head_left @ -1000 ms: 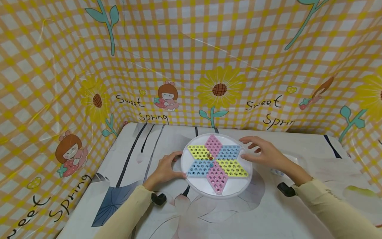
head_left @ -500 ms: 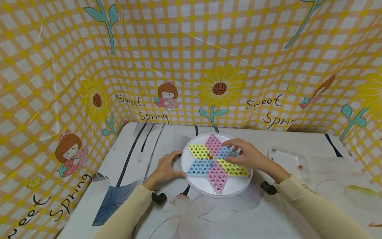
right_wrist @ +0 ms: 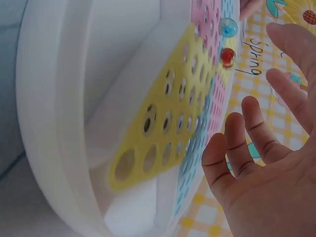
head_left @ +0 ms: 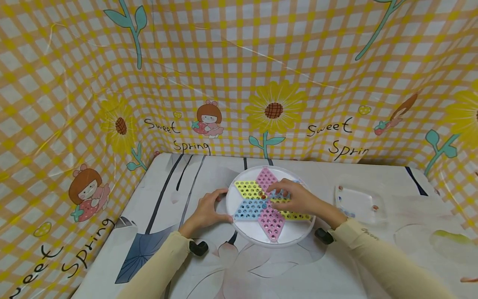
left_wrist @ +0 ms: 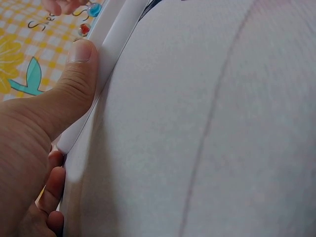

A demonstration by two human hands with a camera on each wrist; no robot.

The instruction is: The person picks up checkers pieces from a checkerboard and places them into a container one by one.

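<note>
The board [head_left: 254, 228], round and white with a star of pink, yellow and blue holed points, lies flat on the bench in the middle of the scene. At the star's centre sit a red marble [head_left: 263, 197] and, just nearer, a blue marble [head_left: 264, 206]; beside the red is something amber, too small to tell.

The left hand [head_left: 207, 209] grips the board's left rim, thumb on the near side and fingers farther along. The right hand [head_left: 300, 198] hangs over the board's right half, fingers apart and loosely bent, nothing visible in them, the tips close to the marbles.

The step in hand appears to be reaching for a marble while the board is steadied. The next move seems to call for a light pinch that leaves the neighbouring marble unmoved.

Right of the board, well apart, stands a clear tray [head_left: 358, 200] with a few marbles in it. A checked cloth [head_left: 231, 74] hangs behind the bench [head_left: 298, 274].
</note>
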